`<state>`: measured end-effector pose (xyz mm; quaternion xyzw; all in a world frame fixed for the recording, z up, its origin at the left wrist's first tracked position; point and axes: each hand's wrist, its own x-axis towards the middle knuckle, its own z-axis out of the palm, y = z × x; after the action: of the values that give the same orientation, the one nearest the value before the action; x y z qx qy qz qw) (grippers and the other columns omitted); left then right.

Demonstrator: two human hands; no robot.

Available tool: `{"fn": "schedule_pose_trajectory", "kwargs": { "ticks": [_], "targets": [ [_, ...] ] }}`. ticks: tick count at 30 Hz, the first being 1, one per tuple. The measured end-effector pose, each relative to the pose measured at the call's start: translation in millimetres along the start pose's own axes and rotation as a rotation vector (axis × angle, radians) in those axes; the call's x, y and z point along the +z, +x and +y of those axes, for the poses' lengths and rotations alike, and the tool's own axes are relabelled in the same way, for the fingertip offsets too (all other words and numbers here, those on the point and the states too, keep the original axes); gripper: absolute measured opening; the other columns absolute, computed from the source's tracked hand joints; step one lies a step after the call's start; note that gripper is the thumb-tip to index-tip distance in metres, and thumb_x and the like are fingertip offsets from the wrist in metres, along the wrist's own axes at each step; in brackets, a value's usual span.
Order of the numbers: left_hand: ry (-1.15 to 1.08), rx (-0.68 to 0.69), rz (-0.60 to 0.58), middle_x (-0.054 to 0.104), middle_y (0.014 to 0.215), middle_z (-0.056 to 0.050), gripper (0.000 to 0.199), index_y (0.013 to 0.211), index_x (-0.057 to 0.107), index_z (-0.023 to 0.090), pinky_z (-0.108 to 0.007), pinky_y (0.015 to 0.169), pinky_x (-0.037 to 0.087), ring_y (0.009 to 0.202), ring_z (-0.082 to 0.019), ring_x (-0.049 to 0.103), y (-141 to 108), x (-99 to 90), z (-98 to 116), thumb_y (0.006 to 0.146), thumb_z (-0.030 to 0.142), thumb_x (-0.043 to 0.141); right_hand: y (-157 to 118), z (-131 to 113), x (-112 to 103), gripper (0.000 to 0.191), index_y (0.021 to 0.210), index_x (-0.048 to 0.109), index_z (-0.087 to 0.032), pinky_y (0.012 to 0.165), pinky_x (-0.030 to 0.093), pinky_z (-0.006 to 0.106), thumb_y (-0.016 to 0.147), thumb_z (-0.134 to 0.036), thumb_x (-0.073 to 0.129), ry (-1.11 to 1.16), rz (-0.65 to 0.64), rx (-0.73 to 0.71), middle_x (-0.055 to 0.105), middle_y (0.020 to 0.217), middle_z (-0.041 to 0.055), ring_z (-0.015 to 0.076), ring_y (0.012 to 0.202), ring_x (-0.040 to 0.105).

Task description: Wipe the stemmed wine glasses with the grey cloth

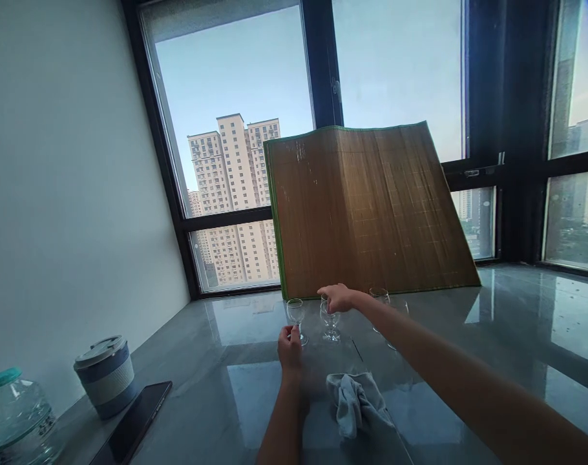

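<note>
Several clear stemmed glasses stand on the glossy grey surface in the head view. My left hand [290, 349] is closed, its thumb and fingers pinching the lower part of the left stemmed glass [295, 312]. My right hand [338, 298] reaches across from the right over the middle stemmed glass [331, 326]. Its thumb points down at that glass's bowl and its fingers stretch left past the rim, partly hiding the top. Behind my right forearm are another glass [380, 296] and, further right, a faint glass outline, both partly covered. A crumpled pale cloth [352, 403] lies nearer me.
A brown folded mat [371, 213] with green edging leans against the windows behind the glasses. At left are a lidded cup [107, 378], a dark phone [134, 423] and a clear bottle [20, 413] with a teal cap, beside the white wall [71, 168].
</note>
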<state>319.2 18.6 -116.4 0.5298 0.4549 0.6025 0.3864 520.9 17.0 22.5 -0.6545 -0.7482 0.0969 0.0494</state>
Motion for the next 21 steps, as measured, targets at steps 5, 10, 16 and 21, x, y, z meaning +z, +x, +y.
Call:
{"fn": "schedule_pose_trajectory", "kwargs": {
  "ticks": [5, 10, 16, 21],
  "targets": [
    [0.011, -0.006, 0.036, 0.06, 0.064, -0.001, 0.032, 0.076, 0.061, 0.021, -0.03, 0.061, 0.04, 0.059, -0.018, 0.053, 1.7, -0.7, 0.3, 0.079, 0.052, 0.054, 9.6, -16.4, 4.6, 0.089, 0.15, 0.046, -0.02, 0.113, 0.028, 0.044, 0.065, -0.019, 0.073, 0.069, 0.002, -0.04, 0.076, 0.11, 0.0086, 0.0335, 0.131, 0.057],
    [-0.022, 0.001, 0.093, 0.066, 0.082, -0.007, 0.03, 0.086, 0.06, 0.02, -0.035, 0.073, 0.046, 0.075, -0.022, 0.061, 5.7, -0.4, -2.2, 0.077, 0.048, 0.056, 12.6, -20.4, 9.0, 0.096, 0.155, 0.036, -0.017, 0.102, 0.042, 0.036, 0.068, -0.018, 0.075, 0.169, -0.007, -0.062, 0.077, 0.107, 0.0087, 0.0301, 0.121, 0.064],
    [-0.082, 0.011, 0.088, 0.067, 0.112, -0.013, 0.039, 0.106, 0.06, 0.018, -0.036, 0.091, 0.047, 0.099, -0.024, 0.065, 8.3, 1.5, -6.4, 0.078, 0.046, 0.059, 19.4, -24.9, 10.4, 0.123, 0.161, 0.013, -0.01, 0.095, 0.048, 0.033, 0.063, -0.03, 0.085, 0.271, -0.102, -0.07, 0.075, 0.114, 0.0102, 0.0287, 0.115, 0.066],
    [-0.123, 0.011, 0.001, 0.064, 0.128, -0.015, 0.05, 0.12, 0.058, 0.018, -0.036, 0.097, 0.046, 0.114, -0.026, 0.062, 8.8, 3.3, -9.9, 0.079, 0.046, 0.059, 22.9, -34.4, 3.9, 0.15, 0.163, 0.004, -0.012, 0.112, 0.033, 0.045, 0.048, -0.056, 0.091, 0.131, -0.127, -0.058, 0.069, 0.126, 0.0159, 0.0393, 0.136, 0.049]
  ]
}}
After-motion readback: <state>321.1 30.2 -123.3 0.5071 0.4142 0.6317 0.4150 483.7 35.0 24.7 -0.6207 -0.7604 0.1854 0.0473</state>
